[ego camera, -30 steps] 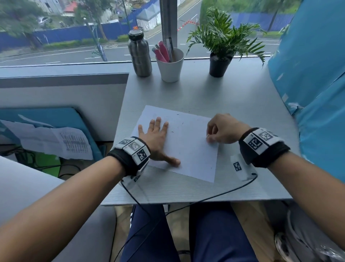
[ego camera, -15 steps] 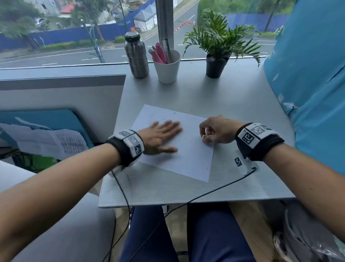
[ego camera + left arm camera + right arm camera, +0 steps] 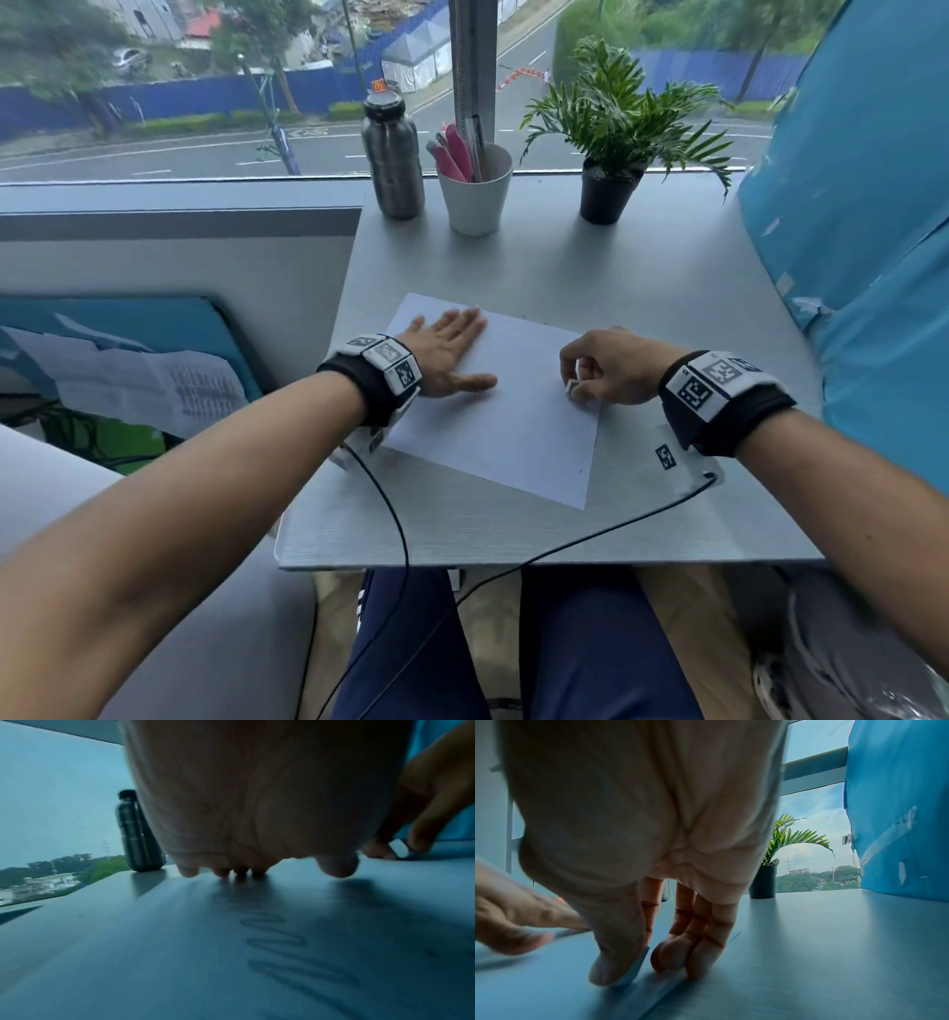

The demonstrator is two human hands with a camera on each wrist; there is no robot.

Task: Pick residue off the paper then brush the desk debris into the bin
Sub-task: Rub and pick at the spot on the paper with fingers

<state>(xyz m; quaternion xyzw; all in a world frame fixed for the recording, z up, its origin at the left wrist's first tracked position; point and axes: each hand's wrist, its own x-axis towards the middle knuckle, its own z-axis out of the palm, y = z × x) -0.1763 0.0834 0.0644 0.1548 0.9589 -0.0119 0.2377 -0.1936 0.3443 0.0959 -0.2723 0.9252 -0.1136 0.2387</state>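
Residue-picking step: left hand [image 3: 452, 349], fingers flat, pins the paper [image 3: 518, 431]; right hand [image 3: 611, 367] pinches a small white block [image 3: 571, 386]. Next: lift clear.

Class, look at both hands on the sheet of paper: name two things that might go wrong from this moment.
1. The right hand pinches a small white eraser at the paper's right edge; it may well slip out and drop off the desk.
2. Only the left hand lies flat on the paper; if it lifts, the sheet could slide and scatter residue.
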